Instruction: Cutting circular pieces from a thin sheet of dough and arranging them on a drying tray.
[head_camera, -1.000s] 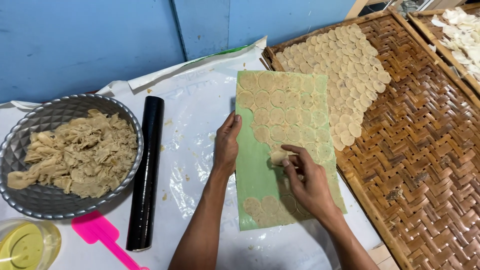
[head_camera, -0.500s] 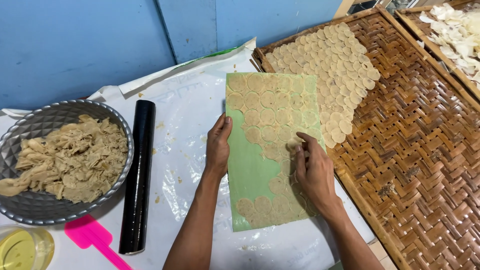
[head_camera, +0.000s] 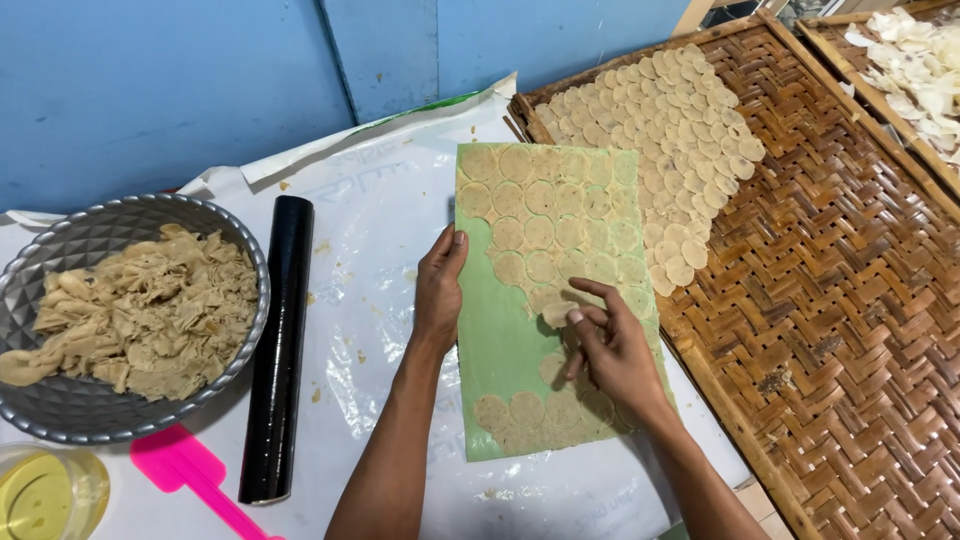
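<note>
Dough disc (head_camera: 556, 313) looking thin, soft, tearable; lifting best by its edge. Right hand (head_camera: 610, 350) grip pinching it; left hand (head_camera: 440, 290), fingers together, pressing green sheet (head_camera: 495, 345) flat.

Two hands (head_camera: 440, 290), perhaps two trays (head_camera: 850, 300).

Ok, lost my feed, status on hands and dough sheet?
Left hand flat on green sheet edge. Right hand pinching a dough round off it. Woven tray beside, nothing blocking.
</note>
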